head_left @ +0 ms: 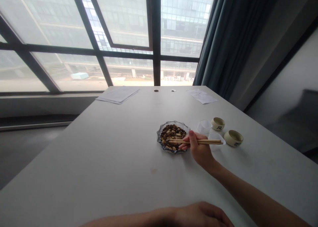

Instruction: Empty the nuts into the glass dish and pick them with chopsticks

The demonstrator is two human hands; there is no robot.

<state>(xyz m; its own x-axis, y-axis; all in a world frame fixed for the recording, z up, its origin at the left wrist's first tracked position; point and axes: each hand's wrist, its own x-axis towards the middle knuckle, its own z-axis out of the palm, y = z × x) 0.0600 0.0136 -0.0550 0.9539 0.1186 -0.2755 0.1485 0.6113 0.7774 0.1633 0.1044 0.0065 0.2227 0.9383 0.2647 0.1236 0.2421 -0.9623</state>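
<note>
Right of centre in the frame, the right hand [200,150] is clamped on 2 chopsticks [210,141], their tips over the nuts and seeds [174,131] in the glass dish [159,145]. Smooth shells could slip or flick out if the tips cross. The chopsticks' rear ends overlap a clear cup [215,136]; pulling back low might knock it. I cannot tell whether the left hand [198,216], bottom edge, holds anything.

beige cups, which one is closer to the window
The left beige cup: it stands farther across the table, toward the window, than the right beige cup.
</note>
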